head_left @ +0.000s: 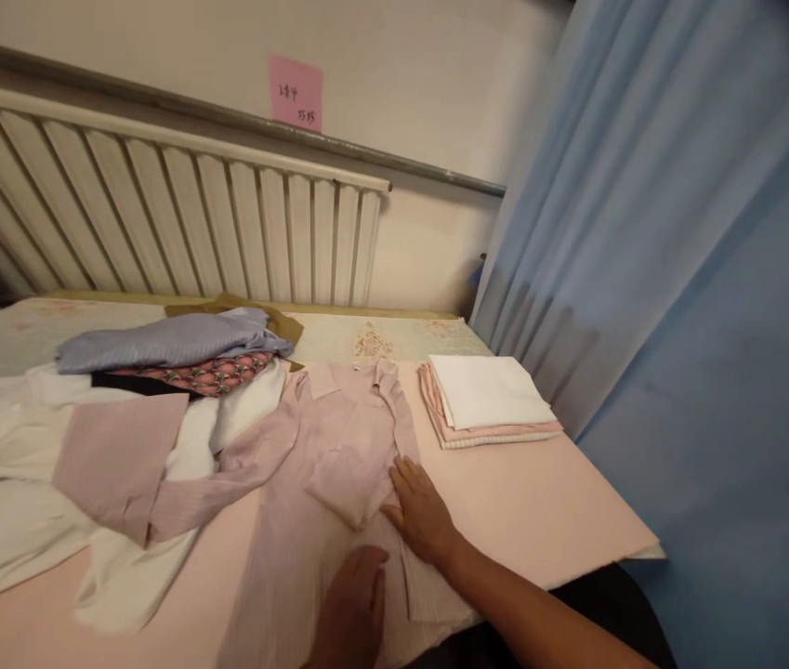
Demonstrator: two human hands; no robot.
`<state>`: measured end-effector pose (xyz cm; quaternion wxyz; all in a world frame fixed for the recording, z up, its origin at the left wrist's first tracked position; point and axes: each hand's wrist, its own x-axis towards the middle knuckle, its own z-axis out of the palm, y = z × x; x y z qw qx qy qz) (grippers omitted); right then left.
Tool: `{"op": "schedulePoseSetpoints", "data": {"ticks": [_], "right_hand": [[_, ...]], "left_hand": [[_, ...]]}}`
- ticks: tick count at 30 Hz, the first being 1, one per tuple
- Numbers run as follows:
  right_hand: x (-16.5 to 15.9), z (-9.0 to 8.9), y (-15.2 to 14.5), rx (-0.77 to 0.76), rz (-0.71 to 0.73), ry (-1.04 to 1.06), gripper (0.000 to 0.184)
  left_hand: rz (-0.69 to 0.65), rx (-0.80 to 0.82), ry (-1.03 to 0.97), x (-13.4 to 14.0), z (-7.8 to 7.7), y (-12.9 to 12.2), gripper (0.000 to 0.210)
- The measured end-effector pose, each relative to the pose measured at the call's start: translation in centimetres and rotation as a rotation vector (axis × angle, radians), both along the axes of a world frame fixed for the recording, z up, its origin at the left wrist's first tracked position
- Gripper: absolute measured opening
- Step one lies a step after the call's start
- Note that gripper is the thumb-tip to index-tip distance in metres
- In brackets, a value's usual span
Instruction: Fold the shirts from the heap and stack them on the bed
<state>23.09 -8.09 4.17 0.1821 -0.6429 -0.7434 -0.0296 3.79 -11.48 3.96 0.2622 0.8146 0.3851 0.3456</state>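
Note:
A pale pink long-sleeved shirt (282, 520) lies spread on the pink table covering, its collar pointing away from me. One sleeve is folded in across the chest, while the other stretches out to the left over a white garment. My right hand (422, 511) rests flat on the shirt's right edge with its fingers stretched out. Close to the bottom of the view, my left hand (352, 604) is over the lower part of the shirt, slightly blurred, its fingers extended and nothing visible in them.
At left is a loose heap of white clothes (10, 502), with a blue-grey garment (164, 342) and a red patterned one (227, 373) on top. A folded stack (492, 390) sits at right. A radiator (191, 204) stands behind; a blue curtain (617, 223) hangs along the right side.

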Motion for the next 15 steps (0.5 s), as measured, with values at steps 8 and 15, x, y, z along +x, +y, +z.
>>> {"op": "schedulePoseSetpoints", "data": {"ticks": [8, 15], "right_hand": [[-0.2, -0.1, -0.2, 0.041, -0.015, 0.022, 0.055], [0.0, -0.7, -0.2, 0.071, 0.002, 0.045, 0.052]], "left_hand": [[0.422, 0.172, 0.324, -7.5, -0.9, 3.2, 0.036], [0.554, 0.191, 0.567, -11.7, -1.9, 1.7, 0.046]]}}
